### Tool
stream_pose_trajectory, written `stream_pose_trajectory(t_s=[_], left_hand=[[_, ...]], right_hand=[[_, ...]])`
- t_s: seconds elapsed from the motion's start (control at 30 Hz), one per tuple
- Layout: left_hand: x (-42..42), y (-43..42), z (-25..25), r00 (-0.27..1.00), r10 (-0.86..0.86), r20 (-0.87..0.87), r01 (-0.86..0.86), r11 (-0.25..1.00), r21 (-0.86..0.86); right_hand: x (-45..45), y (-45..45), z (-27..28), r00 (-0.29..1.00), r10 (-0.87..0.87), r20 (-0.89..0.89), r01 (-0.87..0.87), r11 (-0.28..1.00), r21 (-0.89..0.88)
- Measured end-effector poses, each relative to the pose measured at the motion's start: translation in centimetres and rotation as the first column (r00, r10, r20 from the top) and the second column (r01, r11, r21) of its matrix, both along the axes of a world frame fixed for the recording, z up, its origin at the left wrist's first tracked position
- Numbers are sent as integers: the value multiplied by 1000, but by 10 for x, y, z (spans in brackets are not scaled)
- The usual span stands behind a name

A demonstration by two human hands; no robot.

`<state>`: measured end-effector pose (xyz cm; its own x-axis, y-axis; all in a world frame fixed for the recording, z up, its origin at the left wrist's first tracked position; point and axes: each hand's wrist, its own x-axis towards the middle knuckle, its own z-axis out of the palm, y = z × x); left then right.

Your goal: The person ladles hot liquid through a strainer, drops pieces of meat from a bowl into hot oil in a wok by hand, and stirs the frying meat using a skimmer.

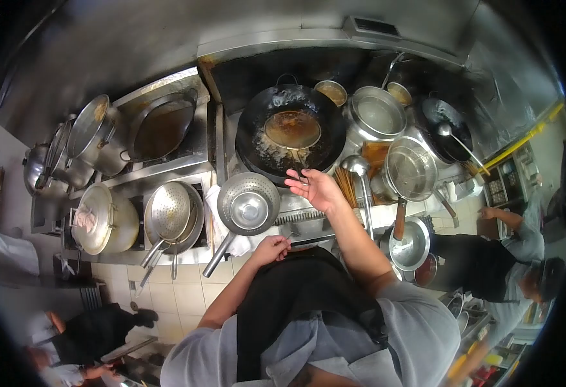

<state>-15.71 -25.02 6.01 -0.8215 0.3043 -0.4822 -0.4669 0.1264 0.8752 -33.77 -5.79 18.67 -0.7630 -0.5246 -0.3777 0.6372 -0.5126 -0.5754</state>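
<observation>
A dark wok [251, 145] on the stove in front of me has bubbling liquid in it. Within the wok lies a round skimmer [293, 129] with brownish contents, its handle pointing toward me. My right hand [320, 192] is just below the wok's near rim, palm partly up and fingers apart, with nothing seen in it. Down by the counter edge, my left hand [272, 250] has its fingers curled together; whether anything is between them is hidden. Near both hands sits a perforated ladle-like colander [227, 205] with a metal bowl [251, 211] inside.
To the right are a ladle [356, 166], a strainer pot [411, 169], a pot of liquid [378, 111] and a second wok [447, 129]. Several pots, including a lidded one [121, 222], stand left. One co-worker [496, 258] is at right, others at lower left.
</observation>
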Motion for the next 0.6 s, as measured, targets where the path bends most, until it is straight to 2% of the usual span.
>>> stream_pose_trajectory(t_s=[0.07, 0.1, 0.17, 0.3, 0.37, 0.43, 0.53, 0.6], left_hand=[[-8, 3, 16, 999, -7, -47, 13, 993, 117], [-12, 4, 24, 999, -13, -52, 19, 993, 117], [-21, 7, 61, 992, 18, -125, 8, 979, 202], [-38, 12, 98, 966, -1, -257, 60, 973, 223], [-42, 13, 111, 957, -32, -287, 86, 980, 179], [-41, 11, 127, 890, -170, -423, 235, 966, 105], [-40, -11, 203, 634, -376, -676, 329, 922, -204], [-39, -40, 262, 492, -423, -761, 271, 905, -328]], right_hand=[[6, 1, 6, 1000, 11, -29, -9, 996, 86], [8, 2, 8, 999, 5, -33, -2, 996, 86], [11, 4, 10, 999, 12, -34, -8, 994, 109], [14, 5, 3, 999, 15, -50, -13, 999, 43], [17, 4, 8, 998, 7, -56, -4, 999, 40], [21, 6, 9, 998, 13, -63, -11, 999, 36], [21, -3, 15, 998, -36, -47, 35, 999, -24], [22, -4, 22, 999, -37, -11, 37, 999, -30]])
